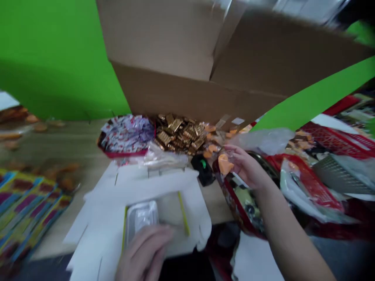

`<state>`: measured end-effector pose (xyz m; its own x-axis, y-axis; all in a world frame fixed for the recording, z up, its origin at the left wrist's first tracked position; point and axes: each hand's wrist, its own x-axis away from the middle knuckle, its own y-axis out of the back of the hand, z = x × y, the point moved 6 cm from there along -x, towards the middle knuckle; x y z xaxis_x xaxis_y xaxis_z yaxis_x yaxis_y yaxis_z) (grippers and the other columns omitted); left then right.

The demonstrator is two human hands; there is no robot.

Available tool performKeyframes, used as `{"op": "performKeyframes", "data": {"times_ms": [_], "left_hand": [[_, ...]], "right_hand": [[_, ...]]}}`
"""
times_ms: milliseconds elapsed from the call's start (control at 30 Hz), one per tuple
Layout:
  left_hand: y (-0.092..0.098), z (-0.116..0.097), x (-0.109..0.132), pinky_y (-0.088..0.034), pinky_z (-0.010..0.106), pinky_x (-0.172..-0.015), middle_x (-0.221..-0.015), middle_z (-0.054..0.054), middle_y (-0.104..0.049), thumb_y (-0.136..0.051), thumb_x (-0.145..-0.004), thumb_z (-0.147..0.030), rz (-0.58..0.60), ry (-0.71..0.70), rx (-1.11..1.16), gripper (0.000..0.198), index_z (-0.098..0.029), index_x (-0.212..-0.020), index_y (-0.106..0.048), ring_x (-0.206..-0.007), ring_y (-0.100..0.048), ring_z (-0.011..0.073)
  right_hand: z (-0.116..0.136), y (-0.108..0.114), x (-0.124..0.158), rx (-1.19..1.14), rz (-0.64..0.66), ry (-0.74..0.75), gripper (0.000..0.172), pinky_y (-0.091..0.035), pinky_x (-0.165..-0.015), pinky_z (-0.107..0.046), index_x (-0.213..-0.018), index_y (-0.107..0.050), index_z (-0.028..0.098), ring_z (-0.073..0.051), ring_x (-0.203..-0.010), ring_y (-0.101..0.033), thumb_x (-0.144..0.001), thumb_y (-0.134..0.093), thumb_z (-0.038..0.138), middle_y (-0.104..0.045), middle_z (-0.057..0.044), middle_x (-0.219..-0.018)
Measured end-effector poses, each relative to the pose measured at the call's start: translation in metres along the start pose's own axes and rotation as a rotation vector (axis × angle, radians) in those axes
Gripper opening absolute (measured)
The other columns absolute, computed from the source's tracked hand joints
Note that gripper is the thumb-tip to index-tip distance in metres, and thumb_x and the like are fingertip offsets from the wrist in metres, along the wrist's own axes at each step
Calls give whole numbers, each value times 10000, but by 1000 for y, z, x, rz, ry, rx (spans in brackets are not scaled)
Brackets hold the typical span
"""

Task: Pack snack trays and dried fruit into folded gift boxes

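My right hand (244,167) reaches over a red-rimmed tray (234,203) of wrapped pieces. Its fingers close on a small orange piece in clear wrapping (225,164). Motion smears my left hand (146,251), and its fingers are not clear. It is over the near edge of a small yellow-edged box (180,210), which has a shiny silver or clear plastic tray (142,214) in its left part. White flat cartons (102,230) lie under the box.
A red container of white-and-purple packets (127,134) and a pile of gold-wrapped pieces (180,134) stand behind. A large cardboard box (190,47) overhangs them. A black object with a green mark (203,169) is centre; colourful packs (29,210) lie left, red baskets (345,136) right.
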<state>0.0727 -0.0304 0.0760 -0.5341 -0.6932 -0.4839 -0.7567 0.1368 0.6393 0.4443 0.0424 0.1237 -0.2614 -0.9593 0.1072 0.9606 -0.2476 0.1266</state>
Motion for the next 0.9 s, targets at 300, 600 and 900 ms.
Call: {"op": "performKeyframes", "data": {"times_ms": [300,600,900], "left_hand": [[-34,26,38,-200,625,-1094,-1288,120,-585,-552,-865,-482,395,162,-398,471,-195,-1237,-579,-1213,-521,330],[-46,32,49,-151,572,-1130,-1353,65,-540,-565,-883,-413,530,70,-276,489,-233,-1331,-488,-1281,-457,294],[72,119,33,-486,344,-861,-1057,88,-577,-431,-936,-342,-627,582,-159,241,-184,-1102,-505,-978,-575,190]], "right_hand": [[-42,-140,137,658,74,532,250,-518,-909,-367,-1130,-605,218,-200,-1061,-597,-909,-488,209,-618,-96,-1138],[-70,-158,164,903,228,622,203,-426,-999,-480,-1034,-628,212,-217,-1043,-583,-908,-479,155,-666,-68,-990],[-157,-81,138,652,-417,148,390,-546,-603,-327,-969,-664,184,-228,-700,-666,-911,-405,470,-705,-82,-816]]}}
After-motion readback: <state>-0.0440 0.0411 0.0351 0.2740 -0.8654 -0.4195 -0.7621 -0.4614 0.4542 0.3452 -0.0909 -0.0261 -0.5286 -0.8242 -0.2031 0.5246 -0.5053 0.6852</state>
